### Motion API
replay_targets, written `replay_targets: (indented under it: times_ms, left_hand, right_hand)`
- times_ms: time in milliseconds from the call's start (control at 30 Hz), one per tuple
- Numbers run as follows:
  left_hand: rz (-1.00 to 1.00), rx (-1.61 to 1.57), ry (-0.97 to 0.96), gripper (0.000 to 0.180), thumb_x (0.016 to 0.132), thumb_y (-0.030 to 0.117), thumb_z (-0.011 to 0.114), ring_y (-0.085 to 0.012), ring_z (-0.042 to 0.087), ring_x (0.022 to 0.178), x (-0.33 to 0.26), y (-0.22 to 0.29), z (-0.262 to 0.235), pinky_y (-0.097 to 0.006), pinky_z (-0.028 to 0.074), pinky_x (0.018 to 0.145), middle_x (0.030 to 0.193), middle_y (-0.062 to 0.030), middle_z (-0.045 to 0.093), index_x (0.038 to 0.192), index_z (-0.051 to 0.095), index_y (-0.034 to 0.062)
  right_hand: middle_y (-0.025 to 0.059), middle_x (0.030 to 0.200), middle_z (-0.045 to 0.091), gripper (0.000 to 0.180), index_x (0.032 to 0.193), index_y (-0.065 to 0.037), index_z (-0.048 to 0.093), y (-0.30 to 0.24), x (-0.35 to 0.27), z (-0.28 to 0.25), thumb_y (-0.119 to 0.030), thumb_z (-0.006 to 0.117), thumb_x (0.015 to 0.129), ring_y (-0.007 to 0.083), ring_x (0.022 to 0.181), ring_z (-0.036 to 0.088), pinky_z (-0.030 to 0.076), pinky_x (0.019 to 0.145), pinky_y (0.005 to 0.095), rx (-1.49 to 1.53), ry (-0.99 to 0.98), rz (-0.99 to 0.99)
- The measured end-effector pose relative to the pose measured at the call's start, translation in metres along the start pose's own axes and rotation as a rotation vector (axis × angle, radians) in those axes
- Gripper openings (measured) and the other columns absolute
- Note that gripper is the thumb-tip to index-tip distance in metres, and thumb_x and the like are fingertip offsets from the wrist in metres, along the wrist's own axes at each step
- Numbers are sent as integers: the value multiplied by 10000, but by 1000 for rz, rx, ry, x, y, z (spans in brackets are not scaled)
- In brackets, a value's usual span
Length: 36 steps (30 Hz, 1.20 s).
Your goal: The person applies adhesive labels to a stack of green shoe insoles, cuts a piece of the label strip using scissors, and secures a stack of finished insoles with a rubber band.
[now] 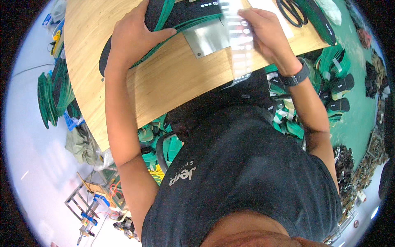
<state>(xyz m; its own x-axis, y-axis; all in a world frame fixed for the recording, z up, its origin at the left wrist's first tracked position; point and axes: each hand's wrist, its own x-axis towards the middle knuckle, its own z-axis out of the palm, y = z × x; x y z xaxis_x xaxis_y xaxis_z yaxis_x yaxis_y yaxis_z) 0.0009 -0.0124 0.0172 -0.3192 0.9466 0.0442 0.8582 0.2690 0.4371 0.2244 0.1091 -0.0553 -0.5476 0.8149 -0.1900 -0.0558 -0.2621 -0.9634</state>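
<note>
My left hand (133, 35) lies spread over black insoles with green edges (158, 51) at the far side of the wooden table. Its thumb stretches along the green edge; the fingertips are cut off by the top of the picture. Between thumb and fingers of my right hand (269, 35) is a clear film strip (242, 53) with a row of white printed marks. The strip hangs toward the table's near edge and is smeared by motion. Left of the strip, a shiny metal plate (205, 38) lies flat, partly under the insoles and the film.
A coiled black cord (293, 12) and another insole (319, 22) lie at the table's (173, 86) far right. Bundles of green insoles (335, 66) are stacked below on the right, with more at the left (53, 96). A metal frame with hoses (88, 210) stands lower left.
</note>
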Motion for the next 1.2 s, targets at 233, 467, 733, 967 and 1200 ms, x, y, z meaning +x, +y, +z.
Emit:
replay_targets:
  times_ms: [233,467,733,967,1200]
  left_hand:
    - [42,-410,208,414,700,248,684,-139,565,720,14,-70,10,-279,457,683,812,-54,626,1025,612,3]
    - [-47,-710,255,296,686,180,656,-109,537,675,6,-61,5,-261,455,645,782,-46,612,917,626,-2]
    - [-16,-749,246,284,689,172,648,-105,535,685,5,-65,6,-262,455,650,797,-45,615,911,623,-4]
    - [-28,-723,280,295,686,160,642,-100,530,710,4,-57,7,-254,451,681,805,-39,617,927,620,-9]
    - [28,-529,189,489,685,187,668,-156,568,755,3,-53,12,-285,463,730,854,-68,632,1132,559,22]
  right_hand:
    - [74,851,638,173,938,34,589,-3,8,5,-130,565,888,120,738,625,525,680,240,134,-92,69]
    - [-13,580,584,266,708,-68,609,-2,16,12,-260,579,889,33,434,495,350,377,159,-385,-165,73]
    - [-4,578,576,255,716,-51,604,-3,12,17,-248,597,877,48,435,509,349,367,169,-307,-117,112]
    - [61,618,630,264,774,-2,636,-12,13,18,-234,569,883,108,475,587,470,407,224,-347,-154,148]
    - [25,537,574,358,673,-25,604,-20,2,28,-310,576,888,71,401,523,388,344,178,-351,-98,139]
